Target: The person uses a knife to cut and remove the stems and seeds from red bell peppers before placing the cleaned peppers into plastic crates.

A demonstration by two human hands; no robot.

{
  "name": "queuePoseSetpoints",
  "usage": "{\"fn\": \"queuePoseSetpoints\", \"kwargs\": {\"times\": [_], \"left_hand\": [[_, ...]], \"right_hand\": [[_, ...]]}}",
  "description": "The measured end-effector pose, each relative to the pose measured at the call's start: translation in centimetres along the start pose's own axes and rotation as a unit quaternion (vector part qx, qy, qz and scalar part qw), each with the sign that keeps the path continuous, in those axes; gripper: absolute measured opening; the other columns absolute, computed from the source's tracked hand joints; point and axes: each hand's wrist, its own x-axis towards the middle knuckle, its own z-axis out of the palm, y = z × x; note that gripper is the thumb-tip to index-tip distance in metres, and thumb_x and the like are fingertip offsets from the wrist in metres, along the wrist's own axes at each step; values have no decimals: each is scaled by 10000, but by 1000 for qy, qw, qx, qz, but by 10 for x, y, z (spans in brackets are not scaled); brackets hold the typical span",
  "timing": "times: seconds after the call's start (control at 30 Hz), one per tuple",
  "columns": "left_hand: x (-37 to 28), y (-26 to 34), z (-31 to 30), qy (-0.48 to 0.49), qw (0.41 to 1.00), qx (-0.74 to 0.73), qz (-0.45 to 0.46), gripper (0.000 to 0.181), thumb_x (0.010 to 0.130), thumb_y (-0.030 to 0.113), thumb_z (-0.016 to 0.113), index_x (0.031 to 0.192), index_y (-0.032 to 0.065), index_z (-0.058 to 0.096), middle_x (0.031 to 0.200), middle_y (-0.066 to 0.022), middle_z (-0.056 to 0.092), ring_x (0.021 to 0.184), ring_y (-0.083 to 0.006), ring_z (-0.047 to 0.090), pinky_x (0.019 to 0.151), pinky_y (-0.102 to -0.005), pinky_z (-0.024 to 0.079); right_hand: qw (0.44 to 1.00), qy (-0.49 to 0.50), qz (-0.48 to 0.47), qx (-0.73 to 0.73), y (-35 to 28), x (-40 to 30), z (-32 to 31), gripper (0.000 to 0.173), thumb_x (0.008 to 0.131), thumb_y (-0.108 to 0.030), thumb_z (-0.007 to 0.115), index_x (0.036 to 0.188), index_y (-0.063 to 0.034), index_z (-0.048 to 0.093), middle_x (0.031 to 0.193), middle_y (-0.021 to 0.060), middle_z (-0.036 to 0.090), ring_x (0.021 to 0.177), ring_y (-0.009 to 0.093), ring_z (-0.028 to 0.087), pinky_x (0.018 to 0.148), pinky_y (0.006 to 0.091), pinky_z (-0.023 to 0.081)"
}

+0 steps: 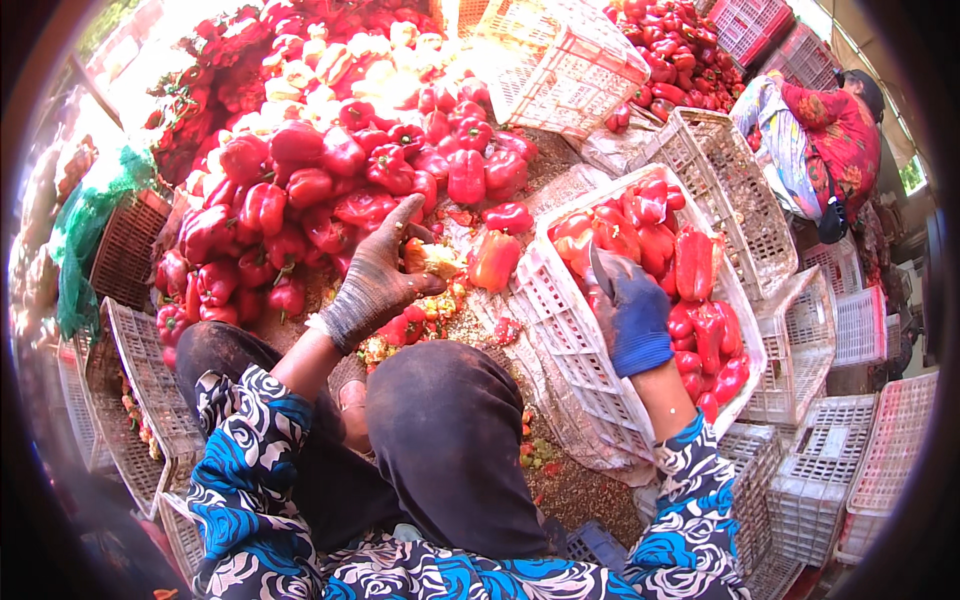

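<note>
My left hand (380, 270), in a soiled knit glove, holds a pale, seedy pepper core (435, 259) between thumb and fingers, over the ground in front of the pepper heap. My right hand (631, 311), in a blue-cuffed glove, is over the near side of a white plastic crate (585, 375). A short curved knife blade (598, 268) juts from its fingers; the handle is hidden in the grip. Red bell peppers (696, 262) partly fill this crate, several with hollow tops. Just left of the crate, an orange-red pepper (495, 260) rests on the ground.
A large heap of red bell peppers (300, 187) spreads ahead and to the left. Pepper scraps and seeds (439, 307) litter the ground by my knees. More crates (724, 187) stand at right, others (146, 367) at left. Another person (825, 142) sits at far right.
</note>
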Motion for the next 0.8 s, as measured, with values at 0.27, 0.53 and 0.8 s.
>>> {"fn": "queuePoseSetpoints", "kwargs": {"times": [0.27, 0.53, 0.8], "left_hand": [[8, 6, 22, -41, 994, 54, 82, 1057, 714, 66, 798, 1518, 46, 112, 1058, -88, 645, 963, -131, 611, 878, -295, 502], [13, -22, 35, 47, 977, 125, 164, 716, 716, 236, 723, 1253, -89, 379, 754, -253, 617, 750, -382, 656, 650, -457, 501], [-8, 35, -59, 105, 963, 246, 38, 441, 643, 273, 796, 917, 6, 578, 672, -148, 606, 643, -226, 650, 576, -372, 496]], "right_hand": [[948, 63, -157, 269, -116, 61, 17, 413, 807, -142, 702, 1195, -66, 579, 1102, 172, 633, 1011, 351, 615, 840, 410, 513], [940, 141, -276, 139, -107, 57, 31, 325, 823, -38, 551, 1142, -21, 611, 972, 164, 662, 845, 328, 661, 734, 405, 540], [727, 147, 64, 668, -141, 41, 8, 268, 860, 84, 521, 1105, 52, 624, 931, 60, 646, 698, 58, 557, 550, 162, 404]]}}
